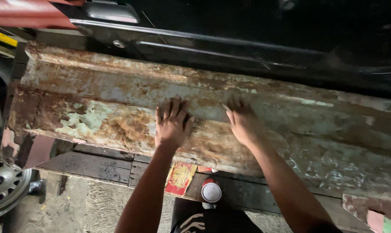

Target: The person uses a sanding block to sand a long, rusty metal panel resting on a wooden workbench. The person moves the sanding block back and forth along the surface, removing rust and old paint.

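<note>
On the rusty panel (pixel 117 108), left hand (pixel 171 125) lies flat, fingers spread; right hand (pixel 243 123) presses, fingers curled, near its lower edge.

We see two bare forearms coming up from the lower edge of the view, with no sleeve, glove, watch or band anywhere behind the fingers. The left hand (pixel 173 125) has no ring on its fingers, and its nails are short. The right hand (pixel 243 123) is bare as well; its fingertips are blurred, so we cannot make out the nails there. Well behind the fingers, between the two forearms, we see a dark black garment with a pale curling printed design (pixel 195 222), worn on the lower body. Nothing more of the clothing is in view.
</note>
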